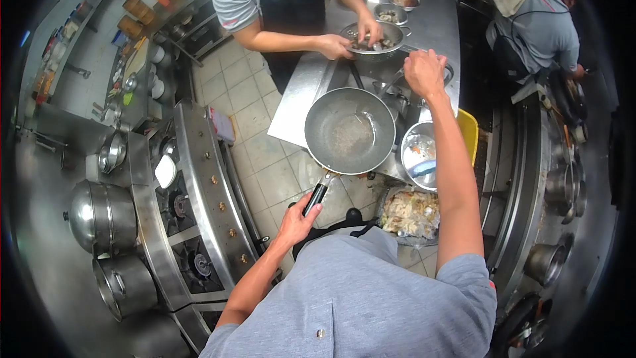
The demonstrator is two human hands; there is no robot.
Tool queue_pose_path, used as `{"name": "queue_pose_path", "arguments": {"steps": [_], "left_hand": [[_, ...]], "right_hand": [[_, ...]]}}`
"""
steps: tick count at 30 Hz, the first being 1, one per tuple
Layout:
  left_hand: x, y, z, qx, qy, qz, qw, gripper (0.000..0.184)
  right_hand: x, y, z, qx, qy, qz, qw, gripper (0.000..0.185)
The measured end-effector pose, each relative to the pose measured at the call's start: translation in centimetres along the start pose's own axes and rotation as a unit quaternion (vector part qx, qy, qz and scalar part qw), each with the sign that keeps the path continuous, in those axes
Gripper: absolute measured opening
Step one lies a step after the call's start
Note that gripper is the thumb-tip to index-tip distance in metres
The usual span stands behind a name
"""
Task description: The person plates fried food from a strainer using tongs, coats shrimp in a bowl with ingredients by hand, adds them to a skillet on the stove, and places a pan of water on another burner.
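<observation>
My left hand [298, 222] is wrapped round the black handle of a deep frying pan [331, 139]. The pan is held level in front of me, with a little liquid or residue on its grey inside. Stretched forward over the steel table, my right hand [424, 73] is closed on a metal utensil [392, 83] that slants down toward the pan's far rim. Its lower end is too small to make out. Below my right forearm stands a metal pot [419, 152] holding some liquid and a blue-edged item, partly covered by the arm.
Across the steel table [298, 109], a co-worker handles food in a colander [394, 34]. Gas burners [202, 265] run along my left. A bag of food scraps [412, 215] sits low ahead. A yellow bin [468, 134] stands right. Another person [540, 26] works at the far right.
</observation>
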State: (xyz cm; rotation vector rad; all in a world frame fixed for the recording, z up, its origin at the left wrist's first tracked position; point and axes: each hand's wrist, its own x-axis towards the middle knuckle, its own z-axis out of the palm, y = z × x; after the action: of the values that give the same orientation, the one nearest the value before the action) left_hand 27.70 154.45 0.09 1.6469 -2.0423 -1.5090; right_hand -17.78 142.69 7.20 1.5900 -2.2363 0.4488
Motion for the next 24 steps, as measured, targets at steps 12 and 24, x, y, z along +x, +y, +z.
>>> {"name": "queue_pose_path", "arguments": {"steps": [12, 24], "left_hand": [[2.7, 1.3, 0.5, 0.026, -0.009, 0.036, 0.999, 0.058], [2.9, 1.0, 0.2, -0.085, -0.095, -0.009, 0.992, 0.048]], "right_hand": [[-1.7, 0.5, -1.7, 0.039, -0.039, -0.029, 0.998, 0.024], [-1.8, -0.5, -2.1, -0.010, -0.034, -0.012, 0.999, 0.029]]}}
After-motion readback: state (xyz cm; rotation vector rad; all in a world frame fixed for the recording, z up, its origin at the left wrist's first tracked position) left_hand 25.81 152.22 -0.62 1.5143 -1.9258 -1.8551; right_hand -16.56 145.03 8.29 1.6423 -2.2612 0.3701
